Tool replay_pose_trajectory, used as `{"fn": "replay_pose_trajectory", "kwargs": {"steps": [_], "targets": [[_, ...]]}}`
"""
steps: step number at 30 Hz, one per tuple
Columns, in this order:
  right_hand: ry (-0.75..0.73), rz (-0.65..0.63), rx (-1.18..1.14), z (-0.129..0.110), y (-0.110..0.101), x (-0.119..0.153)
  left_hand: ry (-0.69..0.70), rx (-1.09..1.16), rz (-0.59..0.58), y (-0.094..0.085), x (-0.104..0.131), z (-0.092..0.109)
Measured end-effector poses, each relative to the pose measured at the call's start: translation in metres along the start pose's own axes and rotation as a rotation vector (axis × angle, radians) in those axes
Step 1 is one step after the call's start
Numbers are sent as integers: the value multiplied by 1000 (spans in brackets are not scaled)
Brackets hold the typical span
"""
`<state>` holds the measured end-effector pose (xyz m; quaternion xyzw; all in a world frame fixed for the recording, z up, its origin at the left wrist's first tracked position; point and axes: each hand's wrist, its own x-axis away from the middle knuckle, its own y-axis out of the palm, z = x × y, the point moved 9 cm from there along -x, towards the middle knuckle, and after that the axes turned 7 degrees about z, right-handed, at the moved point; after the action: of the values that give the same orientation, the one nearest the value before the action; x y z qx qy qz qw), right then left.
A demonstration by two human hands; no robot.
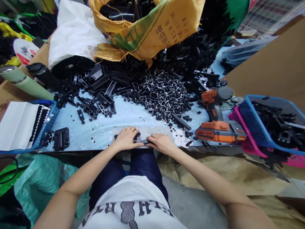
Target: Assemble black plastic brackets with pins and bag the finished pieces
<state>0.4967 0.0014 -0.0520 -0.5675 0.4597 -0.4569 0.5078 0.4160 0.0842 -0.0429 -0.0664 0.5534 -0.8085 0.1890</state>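
At the front edge of the blue-covered table (128, 109), both hands meet over a small black part (144, 141), perhaps a plastic clip or bracket. My left hand (126, 138) is curled over its left side, thumb reaching toward the middle. From the right, my right hand (162, 143) pinches the other end with its fingertips. Much of the part is hidden under the fingers. A pale flat plate (157, 129) lies beneath and behind the hands. White round discs (179, 136) are scattered beside my right hand.
A heap of black-headed metal pins (164, 95) spreads behind the hands. Loose black parts (95, 101) lie left of it. An orange cordless drill (215, 124) stands at right, near a blue basket (271, 136). Another basket (56, 113) and a green bottle (28, 84) are at left.
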Motion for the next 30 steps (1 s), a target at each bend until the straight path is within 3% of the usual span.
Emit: {"fn": "replay_pose_trajectory", "kwargs": {"steps": [4,12,15,18,20,23,24,26,28,30], "targets": [[35,71,79,-6,-13,2,25,-10,49,-1,5,5],[61,98,123,-17,-50,-6,43,79,173,2,14,-5],[75,134,111,-9,-47,-9,-16,111,168,3,13,-9],[73,172,50,4,-30,-9,-10,160,71,5,-8,-10],[78,198,9,15,-17,-6,-69,182,100,-6,-40,-27],[101,221,-30,25,-2,3,-370,117,320,-38,-93,-87],[104,223,-45,27,0,5,-472,81,362,-46,-106,-108],[111,233,-78,30,-1,7,-540,65,368,-51,-129,-134],[134,269,-88,39,-12,1,-533,76,361,-52,-137,-144],[193,330,-50,55,-28,-15,-500,80,364,-51,-128,-138]]}}
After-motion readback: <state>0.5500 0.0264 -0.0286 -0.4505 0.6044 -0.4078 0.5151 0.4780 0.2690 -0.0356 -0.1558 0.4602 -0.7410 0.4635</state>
